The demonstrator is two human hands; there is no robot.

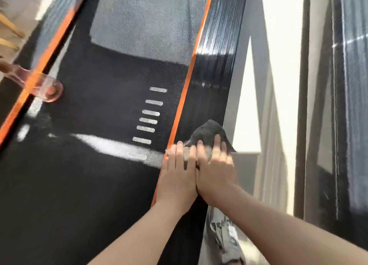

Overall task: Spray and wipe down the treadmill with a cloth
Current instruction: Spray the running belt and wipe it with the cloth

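Note:
The treadmill fills the view: a black belt [95,165] with white dash marks, orange trim lines, and a ribbed black side rail [211,81] on the right. A dark grey cloth [207,134] lies on that right rail. My left hand [177,177] and my right hand [216,169] lie side by side with straight fingers, both pressing flat on the cloth. Much of the cloth is hidden under my hands. A clear pinkish spray bottle [39,85] lies across the left rail, blurred.
Sunlit pale floor [278,65] runs along the treadmill's right side, with dark window frames [342,125] beyond it. Grey fabric [225,238] lies bunched on the floor by my right forearm. Wooden furniture legs [8,27] show at the top left.

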